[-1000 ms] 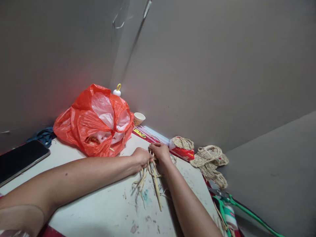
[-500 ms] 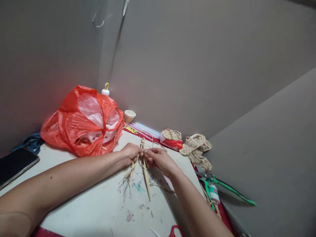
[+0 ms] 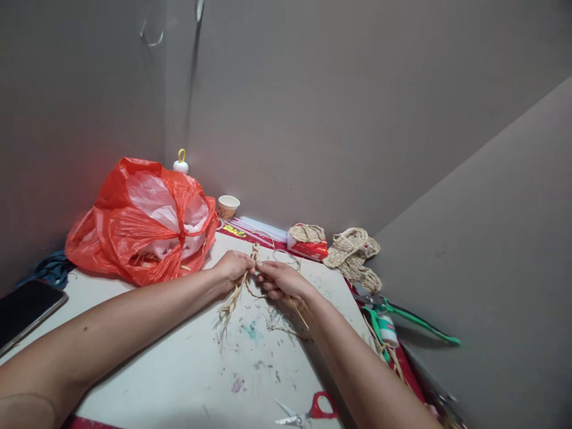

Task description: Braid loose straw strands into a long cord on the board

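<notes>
A small braid of dry straw (image 3: 255, 252) stands up between my hands, with loose strands (image 3: 230, 305) hanging down toward me. My left hand (image 3: 233, 266) pinches the braid from the left, just under its top. From the right, my right hand (image 3: 281, 279) has its fingertips closed on straw right beside the left fingers. One strand (image 3: 297, 313) runs out beneath the right palm toward the wrist. The exact crossing of the strands is hidden by the fingers.
Red-handled scissors (image 3: 322, 406) lie at the near edge. A red plastic bag (image 3: 134, 238) and a phone (image 3: 29, 310) are left. Behind stand a paper cup (image 3: 229, 205) and a red box (image 3: 308, 247); woven straw pieces (image 3: 353, 253) and green-handled shears (image 3: 420, 325) sit right.
A long strand that hung straight down between the hands is now drawn to the right under my right hand. The view has shifted slightly, showing more of the scissors.
</notes>
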A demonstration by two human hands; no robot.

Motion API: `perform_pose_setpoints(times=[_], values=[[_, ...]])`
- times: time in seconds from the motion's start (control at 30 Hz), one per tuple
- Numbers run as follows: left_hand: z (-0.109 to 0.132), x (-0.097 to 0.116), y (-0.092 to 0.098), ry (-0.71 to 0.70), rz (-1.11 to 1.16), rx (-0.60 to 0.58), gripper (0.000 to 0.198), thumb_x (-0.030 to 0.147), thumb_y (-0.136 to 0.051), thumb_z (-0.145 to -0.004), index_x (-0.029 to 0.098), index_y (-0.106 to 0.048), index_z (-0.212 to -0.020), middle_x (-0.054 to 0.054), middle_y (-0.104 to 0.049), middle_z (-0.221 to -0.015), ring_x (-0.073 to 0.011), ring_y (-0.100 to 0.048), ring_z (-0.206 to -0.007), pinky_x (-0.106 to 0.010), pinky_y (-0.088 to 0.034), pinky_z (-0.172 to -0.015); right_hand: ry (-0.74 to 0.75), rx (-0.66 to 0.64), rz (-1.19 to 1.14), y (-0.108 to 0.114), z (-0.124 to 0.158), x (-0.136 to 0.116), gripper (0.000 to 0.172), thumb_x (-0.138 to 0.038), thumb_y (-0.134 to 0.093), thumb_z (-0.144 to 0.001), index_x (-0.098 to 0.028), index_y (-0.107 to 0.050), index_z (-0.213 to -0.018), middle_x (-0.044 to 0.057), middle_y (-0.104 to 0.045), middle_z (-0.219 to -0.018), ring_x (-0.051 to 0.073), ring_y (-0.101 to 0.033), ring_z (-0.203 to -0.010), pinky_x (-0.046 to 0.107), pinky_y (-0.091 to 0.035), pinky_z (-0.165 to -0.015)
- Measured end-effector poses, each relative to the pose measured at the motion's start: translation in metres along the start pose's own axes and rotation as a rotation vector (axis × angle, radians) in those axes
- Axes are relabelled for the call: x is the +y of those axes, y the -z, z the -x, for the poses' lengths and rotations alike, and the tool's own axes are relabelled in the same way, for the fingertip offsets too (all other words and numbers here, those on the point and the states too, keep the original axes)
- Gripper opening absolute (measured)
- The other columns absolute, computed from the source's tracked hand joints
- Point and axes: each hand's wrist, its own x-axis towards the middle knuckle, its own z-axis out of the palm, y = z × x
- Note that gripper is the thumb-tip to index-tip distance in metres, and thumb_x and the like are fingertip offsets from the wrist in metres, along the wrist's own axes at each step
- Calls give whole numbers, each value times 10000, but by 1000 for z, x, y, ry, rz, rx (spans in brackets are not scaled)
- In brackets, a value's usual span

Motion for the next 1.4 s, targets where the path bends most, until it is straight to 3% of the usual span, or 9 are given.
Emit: perform_pose_setpoints(times=[0.17, 0.37, 0.63, 0.7, 0.87, 1.1, 1.27, 1.4], values=[[0, 2, 0, -15, -37, -1, 116, 112, -561, -690, 146, -524, -585, 53, -489, -449, -41, -364, -366, -179, -210, -395, -101, -41, -35, 2, 1, -1, 270, -366, -627, -751, -161, -479, -657, -108, -308, -430, 11, -171, -323, 118, -85, -299], [5, 7, 0, -71, -84, -47, 100, 87, -498, -694, 142, -521, -614, 21, -546, -525, -43, -388, -399, -184, -214, -408, -167, -138, -175, -3, -1, 1, 256, -324, -457, -840, -175, -443, -633, -116, -202, -416, 33, -92, -338, 122, -83, -294], [10, 15, 5, -103, -268, -172, 96, 85, -489, -662, 133, -572, -654, 33, -505, -485, -38, -295, -361, -193, -178, -394, -47, 67, -229, -12, -2, 9, 197, -177, -460, -754, -163, -448, -558, -109, -240, -362, 20, -119, -310, 130, -99, -290], [10, 19, 8, -130, -374, -189, 100, 86, -504, -642, 132, -593, -645, 35, -505, -477, -51, -335, -386, -188, -217, -411, -18, 127, -218, -16, -3, 11, 208, -173, -469, -734, -166, -439, -528, -102, -261, -335, 19, -141, -293, 138, -96, -285], [10, 40, 8, -331, -991, -232, 100, 112, -526, -631, 149, -617, -609, 29, -549, -545, -87, -450, -535, -177, -311, -502, 19, 202, -212, -22, -4, 13, 200, -185, -490, -712, -166, -456, -516, -100, -265, -295, 22, -176, -256, 149, -94, -281], [10, 55, -10, -223, -1163, -177, 109, 110, -478, -628, 150, -569, -581, 26, -491, -474, -101, -433, -428, -201, -295, -429, 22, 143, -322, -15, 0, 10, 245, -164, -506, -730, -186, -364, -532, -113, -258, -329, 16, -175, -280, 139, -114, -292], [23, 46, -22, -161, -1209, -39, 144, 125, -474, -665, 138, -578, -765, 0, -545, -521, -126, -487, -412, -216, -351, -436, -26, 26, -370, -12, 0, 10, 326, -165, -531, -764, -189, -313, -523, -103, -275, -346, 8, -180, -292, 130, -116, -291], [34, 36, -32, -197, -1214, 59, 203, 127, -499, -680, 132, -562, -872, -48, -619, -654, -138, -541, -486, -230, -408, -509, -24, 23, -377, -14, -1, 11, 353, -150, -504, -804, -189, -299, -519, -105, -261, -335, 6, -174, -287, 123, -115, -285]])
